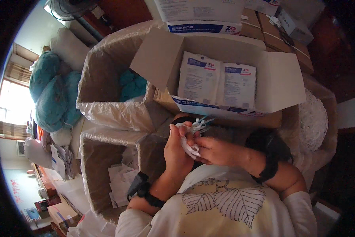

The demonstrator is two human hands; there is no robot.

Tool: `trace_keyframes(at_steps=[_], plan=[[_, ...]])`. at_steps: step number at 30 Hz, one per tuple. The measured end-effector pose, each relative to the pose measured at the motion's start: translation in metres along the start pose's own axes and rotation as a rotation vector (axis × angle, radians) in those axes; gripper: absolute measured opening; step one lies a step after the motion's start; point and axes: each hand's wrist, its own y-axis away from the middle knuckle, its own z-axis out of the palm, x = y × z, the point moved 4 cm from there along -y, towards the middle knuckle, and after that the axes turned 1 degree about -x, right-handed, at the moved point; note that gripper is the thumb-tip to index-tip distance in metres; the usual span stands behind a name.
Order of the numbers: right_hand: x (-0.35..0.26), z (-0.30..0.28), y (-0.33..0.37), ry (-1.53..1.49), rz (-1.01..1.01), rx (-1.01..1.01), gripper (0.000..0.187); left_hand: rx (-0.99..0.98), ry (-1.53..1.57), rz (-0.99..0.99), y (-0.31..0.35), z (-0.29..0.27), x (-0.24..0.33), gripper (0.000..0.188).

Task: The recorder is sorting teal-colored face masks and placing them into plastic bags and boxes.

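In front of my chest, my left hand (176, 152) is closed around a bunch of white elastic loops (190, 147), whose loose pale-blue and white ends stick out past the fingers. My right hand (213, 150) meets it from the right, fingers closed on the same loops. What the loops are attached to is hidden by the fingers. Just beyond the hands stands an open white carton (278, 85) with its side flaps spread. Two white and blue printed packets (201, 79) stand upright inside it.
Left of the carton are two plastic-lined boxes: the far box (106, 67) holds teal material, the near box (102, 138) white paper pieces. Teal bundles (53, 98) lie farther left. A pile of white elastic (314, 120) is at the right, with stacked cartons (296, 27) behind.
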Motion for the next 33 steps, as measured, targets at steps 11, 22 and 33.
trace_keyframes(at_steps=[11, 22, 33], plan=[[-0.003, -0.002, 0.0, 0.022, -0.05, 0.035, 0.022, 0.208, 0.031, 0.015, 0.001, 0.017, -0.001, 0.033], [-0.003, 0.002, 0.037, 0.589, -0.145, -0.038, 0.029, 0.101, -0.018, -0.242, 0.002, -0.007, 0.011, 0.043], [-0.013, -0.032, 0.083, 0.245, 0.19, -0.047, 0.025, 0.067, 0.34, -0.045, -0.003, -0.031, 0.056, 0.032]])
